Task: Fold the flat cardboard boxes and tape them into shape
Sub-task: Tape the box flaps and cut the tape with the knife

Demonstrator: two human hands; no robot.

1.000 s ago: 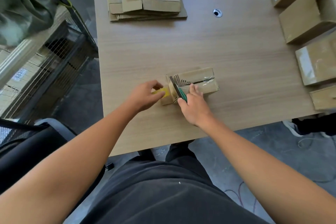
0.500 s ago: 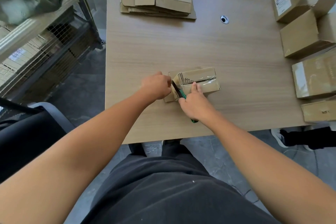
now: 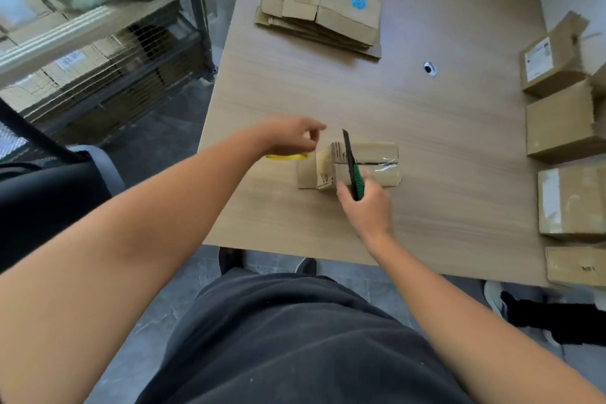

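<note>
1. Now parted from the box end: left hand [image 3: 295, 139], fingers curled, drawn off leftward; yellow tape roll [image 3: 285, 157] just beneath it, grip not discernible
2. Gripped in right hand [image 3: 369, 207]: green utility knife [image 3: 356, 182], blade lifted clear, pointing away over the box
3. Folded small cardboard box [image 3: 370, 162] rests on table [image 3: 442, 147] near the front edge, clear tape along its seam
4. Judgement: strip probably severed; loose tape end wants pressing down

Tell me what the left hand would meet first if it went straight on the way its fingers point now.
Likely the knife that the right hand holds over the box: its blade lies just beyond the left hand, which holds tape. Depth is unclear, so it might pass beside the tip.
</note>
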